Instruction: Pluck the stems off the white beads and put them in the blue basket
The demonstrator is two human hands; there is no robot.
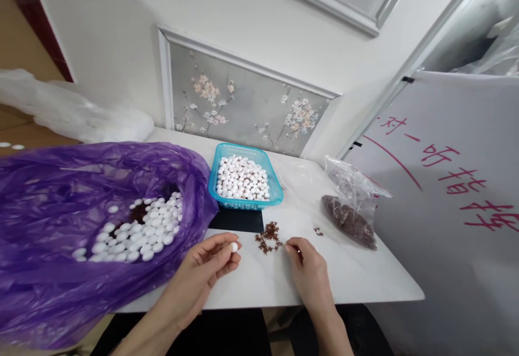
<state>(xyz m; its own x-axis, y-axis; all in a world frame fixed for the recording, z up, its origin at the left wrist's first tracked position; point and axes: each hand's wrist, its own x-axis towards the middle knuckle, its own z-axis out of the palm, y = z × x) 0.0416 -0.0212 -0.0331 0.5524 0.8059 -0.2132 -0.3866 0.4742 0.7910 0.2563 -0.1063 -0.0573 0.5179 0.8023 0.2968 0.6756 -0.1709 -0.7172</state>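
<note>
Between the thumb and fingers of my left hand (214,257) is a small white ball (234,247), held just above the table. My right hand (310,269) is pinched closed at the right edge of a loose pile of small brown star-like pieces (268,237). Whatever is between its fingertips is too small to make out. Behind the pile stands a turquoise plastic basket (275,196) full of white balls (243,179), with bits of brown showing among them. On the left, an open purple plastic bag (52,205) holds many more white balls (140,237) and some brown pieces.
A clear bag of brown pieces (351,221) lies at the table's right, with a few loose brown pieces (318,231) beside it. A flat black item (237,219) lies before the basket. A whiteboard with red writing (458,183) stands at right. Clear plastic wrapping (77,110) is at back left.
</note>
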